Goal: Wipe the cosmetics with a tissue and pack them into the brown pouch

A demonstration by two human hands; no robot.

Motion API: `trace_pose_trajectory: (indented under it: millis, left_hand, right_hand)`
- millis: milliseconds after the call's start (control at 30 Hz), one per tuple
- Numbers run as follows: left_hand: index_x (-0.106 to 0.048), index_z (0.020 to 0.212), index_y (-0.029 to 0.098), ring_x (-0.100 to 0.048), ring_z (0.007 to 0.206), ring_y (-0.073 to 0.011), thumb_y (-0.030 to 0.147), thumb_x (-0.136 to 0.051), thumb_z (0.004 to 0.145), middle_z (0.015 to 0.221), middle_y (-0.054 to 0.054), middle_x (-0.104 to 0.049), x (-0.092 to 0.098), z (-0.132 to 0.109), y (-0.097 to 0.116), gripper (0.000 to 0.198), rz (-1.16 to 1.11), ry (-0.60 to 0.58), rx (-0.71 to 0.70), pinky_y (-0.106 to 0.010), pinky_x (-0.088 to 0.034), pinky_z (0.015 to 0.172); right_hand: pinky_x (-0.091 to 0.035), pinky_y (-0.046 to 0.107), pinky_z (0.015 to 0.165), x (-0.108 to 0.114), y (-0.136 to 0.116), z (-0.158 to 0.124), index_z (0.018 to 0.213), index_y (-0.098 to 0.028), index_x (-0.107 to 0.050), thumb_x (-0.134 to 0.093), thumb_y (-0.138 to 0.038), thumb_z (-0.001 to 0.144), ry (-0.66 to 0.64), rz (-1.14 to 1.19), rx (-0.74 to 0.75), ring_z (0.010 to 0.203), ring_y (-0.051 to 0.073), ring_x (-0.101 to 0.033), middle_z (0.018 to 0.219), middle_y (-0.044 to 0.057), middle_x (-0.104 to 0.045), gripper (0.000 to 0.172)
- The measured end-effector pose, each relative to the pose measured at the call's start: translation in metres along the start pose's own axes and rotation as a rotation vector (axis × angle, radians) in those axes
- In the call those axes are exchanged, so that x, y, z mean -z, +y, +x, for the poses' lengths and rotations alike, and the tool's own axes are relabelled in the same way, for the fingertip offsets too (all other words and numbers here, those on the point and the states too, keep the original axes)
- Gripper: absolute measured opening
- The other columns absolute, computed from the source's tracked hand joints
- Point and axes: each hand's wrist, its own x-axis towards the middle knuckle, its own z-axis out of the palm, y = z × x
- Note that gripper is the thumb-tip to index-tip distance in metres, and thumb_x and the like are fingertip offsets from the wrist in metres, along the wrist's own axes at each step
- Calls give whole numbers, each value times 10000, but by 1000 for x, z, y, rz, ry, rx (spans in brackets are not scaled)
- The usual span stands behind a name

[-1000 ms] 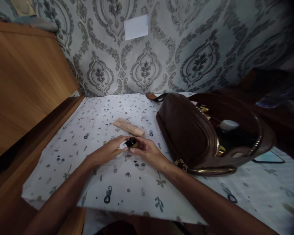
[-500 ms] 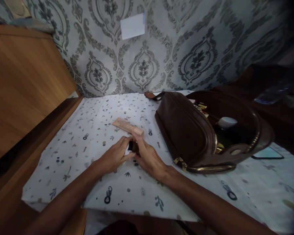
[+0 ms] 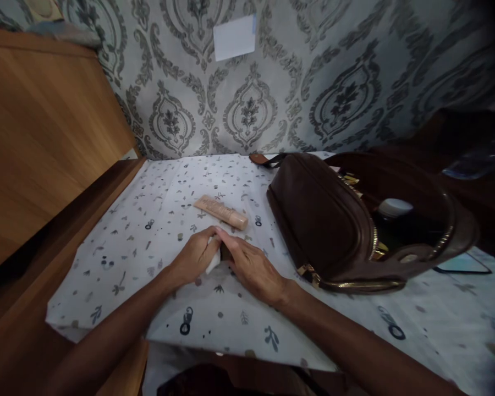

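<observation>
Hands: I see the left hand and right hand pressed together, pinching a small dark item.
Item look: mostly hidden, with a white piece beside it.
Place: on the surface, near the beige tube.

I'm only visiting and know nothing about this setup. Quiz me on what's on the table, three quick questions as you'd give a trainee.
1. True or false: the brown bag is zipped shut.
2. The peach tube lies: A) inside the bag; B) flat on the patterned cloth, just beyond the hands; C) on a plate.
3. Short answer: what do the left hand and right hand touch?

Key
1. False. It gapes open, and a white-capped jar shows inside.
2. B.
3. Each other, and a small thing on the cloth. It is mostly hidden, and only a whitish bit shows.
</observation>
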Motion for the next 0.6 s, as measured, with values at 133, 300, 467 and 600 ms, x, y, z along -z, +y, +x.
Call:
trace_pose_trajectory:
  millis: [133,300,467,600]
  left_hand:
    - [-406,669,206,-491,684,-152,410,-358,943,659,21,-493,7,3,-4,345,-87,30,37,-277,-399,672]
    - [-371,601,204,-378,561,-107,477,-521,843,574,53,-358,10,7,-13,395,-353,-10,131,-239,-323,539]
    - [-478,707,197,-422,423,-99,631,-576,800,535,60,-438,0,7,-18,455,-637,-5,312,-227,-319,415]
    - [-480,762,205,-485,473,-129,669,-432,882,578,45,-466,-6,5,-12,482,-510,41,273,-254,-373,458]
  right_hand:
    - [-572,464,924,1,-3,-1,1560,-349,53,-397,-27,915,-26,34,39,1216,258,-592,1407,111,-544,850]
    - [-556,434,962,6,-9,2,1549,-407,-111,-456,-50,919,-3,162,21,1203,232,-595,1371,62,-568,802]
    - [-531,409,986,1,-5,6,1426,-324,-452,-618,-164,894,158,333,-129,1171,236,-600,1258,72,-608,579]
    - [-554,409,925,-7,5,7,1308,-292,-575,-721,-219,817,226,429,-302,1155,264,-600,1223,84,-618,517]
